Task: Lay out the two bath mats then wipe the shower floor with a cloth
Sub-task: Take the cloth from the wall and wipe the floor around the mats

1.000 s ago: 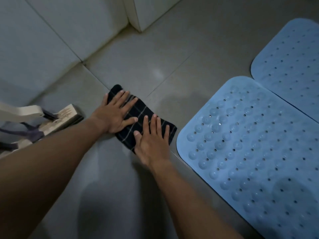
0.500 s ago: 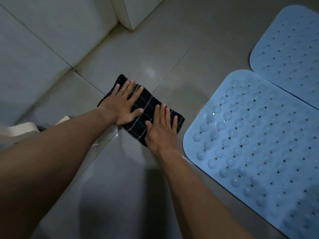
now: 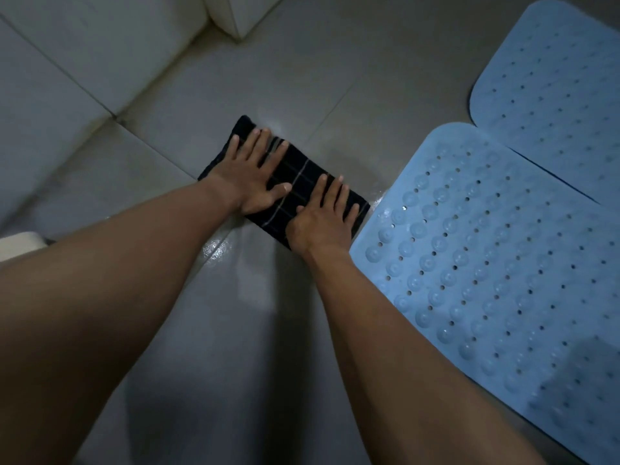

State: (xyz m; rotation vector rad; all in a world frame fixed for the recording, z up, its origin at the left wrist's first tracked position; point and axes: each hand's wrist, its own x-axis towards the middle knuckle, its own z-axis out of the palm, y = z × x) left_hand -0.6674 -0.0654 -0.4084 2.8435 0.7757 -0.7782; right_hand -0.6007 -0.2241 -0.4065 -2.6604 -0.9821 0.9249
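A folded black cloth with thin pale check lines (image 3: pixel 295 182) lies flat on the grey tiled floor (image 3: pixel 302 78). My left hand (image 3: pixel 250 174) presses on its far left part, fingers spread. My right hand (image 3: pixel 322 219) presses on its near right part, fingers spread too. Two blue bath mats lie flat to the right: the nearer mat (image 3: pixel 503 270), with suction bumps and holes, sits with its edge right beside the cloth, and the farther mat (image 3: pixel 557 88) lies behind it, edge to edge.
White tiled wall (image 3: pixel 67 62) runs along the left, with a white corner post (image 3: pixel 235 15) at the top. A pale object (image 3: pixel 18 245) shows at the left edge. Wet sheen (image 3: pixel 218 250) marks the floor near my left forearm.
Both hands have pushed the cloth forward and to the right across the floor, closer to the nearer mat. The wooden-soled sandals on the left have slid out of view.
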